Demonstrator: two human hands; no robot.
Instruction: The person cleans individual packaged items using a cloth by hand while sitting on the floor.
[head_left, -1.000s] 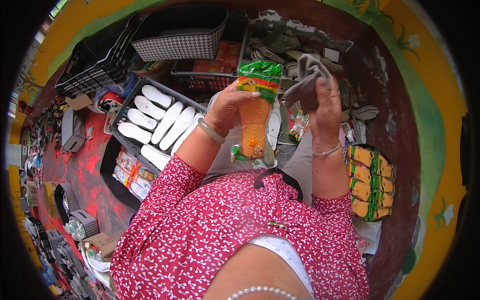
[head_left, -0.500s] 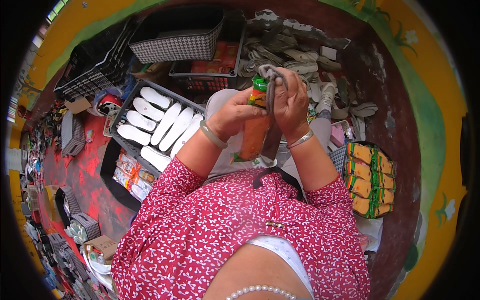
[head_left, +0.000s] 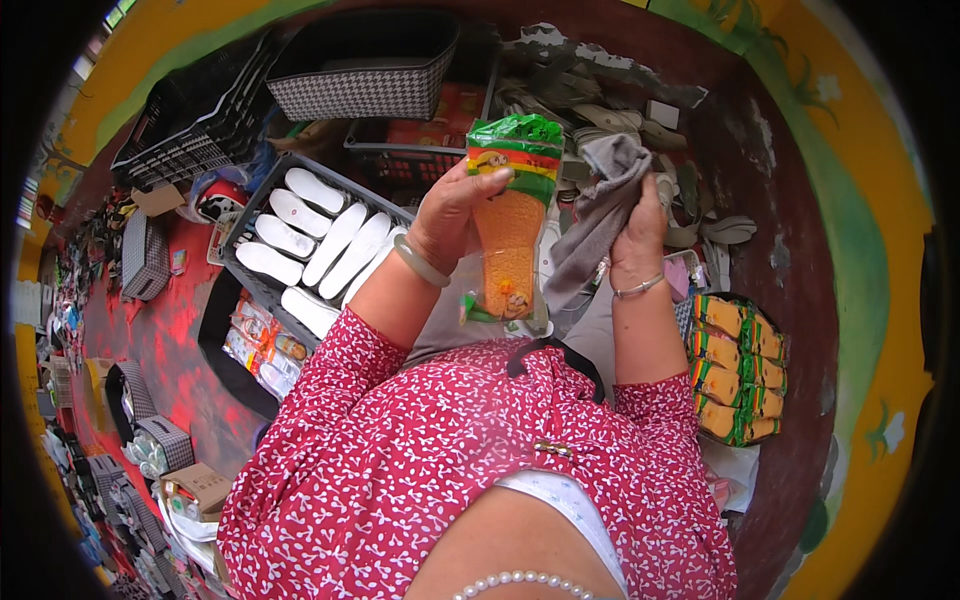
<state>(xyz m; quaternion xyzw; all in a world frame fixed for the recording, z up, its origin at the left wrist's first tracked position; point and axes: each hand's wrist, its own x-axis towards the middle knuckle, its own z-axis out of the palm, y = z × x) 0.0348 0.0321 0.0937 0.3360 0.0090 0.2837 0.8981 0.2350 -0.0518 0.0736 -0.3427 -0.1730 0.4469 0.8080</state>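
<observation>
My left hand [head_left: 448,215] grips the side of a packaged pair of insoles [head_left: 512,235], orange and textured, in a clear bag with a green, yellow and red top. The pack hangs upright with its broad face showing. My thumb lies across its front near the coloured band. To its right, my right hand [head_left: 640,232] is closed on a grey cloth [head_left: 598,215], which droops down and to the left. The cloth and the pack are apart at their tops. The fingers of my right hand are partly hidden behind the cloth.
Left of my hands, a dark crate [head_left: 240,235] holds several white insoles [head_left: 335,245]. At right, a container carries stacked orange insole packs [head_left: 738,375]. A houndstooth basket [head_left: 362,88] stands at the back, beside a pile of loose insoles [head_left: 605,118]. Black crates [head_left: 190,125] sit far left.
My right hand has drawn the grey cloth away from the pack toward the right. The pack has turned so its broad front shows.
</observation>
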